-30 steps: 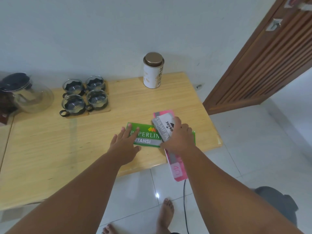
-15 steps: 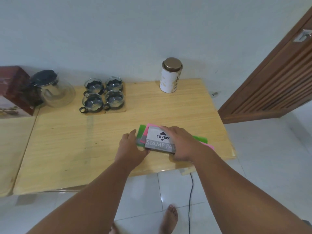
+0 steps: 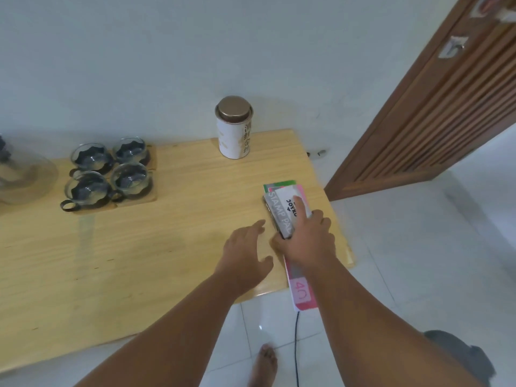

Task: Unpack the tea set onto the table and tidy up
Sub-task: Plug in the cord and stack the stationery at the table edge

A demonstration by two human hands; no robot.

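Several glass cups stand together on a small wooden board at the back left of the wooden table. A glass teapot shows partly at the left edge. A white tea canister with a bronze lid stands at the back. My right hand grips a grey and white stamp pad box, which lies on a pink booklet and a green booklet near the table's right edge. My left hand hovers just left of the stack, fingers relaxed and spread, holding nothing.
The pink booklet overhangs the table's front edge. A brown slatted door stands open at the right. White tiled floor lies to the right and in front, with a black cable, my bare foot and a dark object.
The stack has been turned from lying crosswise to pointing away from me and shifted toward the table's right edge. My left hand has come off the booklets. The camera view swung right.
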